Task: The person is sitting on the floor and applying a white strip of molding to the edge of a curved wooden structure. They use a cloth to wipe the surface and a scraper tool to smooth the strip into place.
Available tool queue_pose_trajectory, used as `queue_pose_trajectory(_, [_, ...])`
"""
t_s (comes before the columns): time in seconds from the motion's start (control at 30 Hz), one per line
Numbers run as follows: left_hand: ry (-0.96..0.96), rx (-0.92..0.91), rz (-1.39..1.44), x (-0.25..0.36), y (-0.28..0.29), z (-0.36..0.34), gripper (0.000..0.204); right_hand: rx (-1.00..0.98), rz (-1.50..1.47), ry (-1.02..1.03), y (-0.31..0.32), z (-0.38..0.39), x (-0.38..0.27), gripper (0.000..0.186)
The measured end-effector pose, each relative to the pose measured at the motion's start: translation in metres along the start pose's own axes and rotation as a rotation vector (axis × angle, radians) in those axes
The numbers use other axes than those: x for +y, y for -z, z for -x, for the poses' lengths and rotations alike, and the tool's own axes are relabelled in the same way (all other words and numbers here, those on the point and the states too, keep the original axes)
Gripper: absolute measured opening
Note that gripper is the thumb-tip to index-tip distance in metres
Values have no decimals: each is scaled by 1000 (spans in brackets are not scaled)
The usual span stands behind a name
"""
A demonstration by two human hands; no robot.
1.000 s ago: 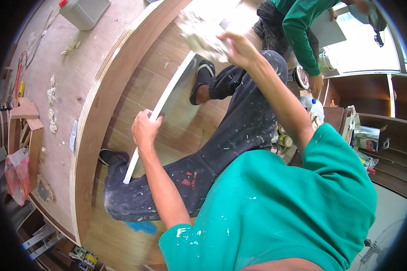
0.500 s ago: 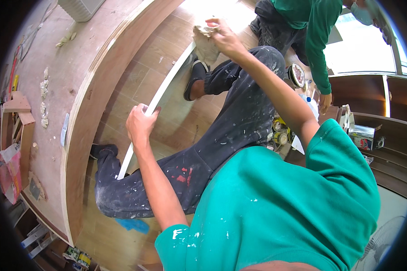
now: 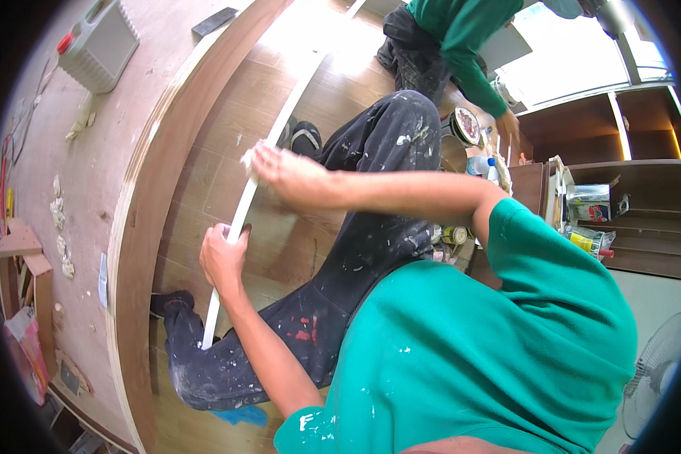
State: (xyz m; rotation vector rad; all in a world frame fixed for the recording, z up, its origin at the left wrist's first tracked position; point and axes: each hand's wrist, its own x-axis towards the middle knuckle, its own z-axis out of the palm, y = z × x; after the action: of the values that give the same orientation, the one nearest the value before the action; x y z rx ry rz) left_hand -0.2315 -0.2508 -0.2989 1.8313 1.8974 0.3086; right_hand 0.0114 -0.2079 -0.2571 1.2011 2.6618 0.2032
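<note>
A long, thin white strip [image 3: 287,110] slants from my bent left knee up past the top edge of the picture. My left hand [image 3: 223,256] is closed around it a little above the knee, thumb on the near side. Farther up the same strip, my right hand [image 3: 291,178] is closed on a crumpled off-white rag [image 3: 248,159] that presses against the strip. Motion smears this hand slightly, and most of the rag is hidden by the fingers.
A wooden panel [image 3: 68,227] with a thick edge stands at left, bearing a jug [image 3: 102,49] and putty lumps. A co-worker's green sleeve [image 3: 465,60] reaches toward an open bucket [image 3: 465,125] and cans. Shelves [image 3: 643,200] and a fan [image 3: 658,371] stand at right.
My right hand has come down along the strip with the rag, closer to my left hand. The left hand keeps its hold. The co-worker's arm has shifted, and my view has turned somewhat.
</note>
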Motion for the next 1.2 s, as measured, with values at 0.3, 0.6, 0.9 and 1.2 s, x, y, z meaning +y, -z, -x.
queue_pose_trajectory(0.3, [-24,24,-59,-4,-1,1,41,-229,206,5,-148,-50,311,52])
queue_pose_trajectory(0.6, [-33,38,-75,6,2,5,39,206,-766,-586,-156,-35,430,34])
queue_pose_trajectory(0.9, [-65,-46,-47,19,7,0,32,139,-612,-895,-132,-23,533,39])
queue_pose_trajectory(1.2, [-56,-62,-26,21,3,-10,34,1091,-588,-1283,-272,120,615,23])
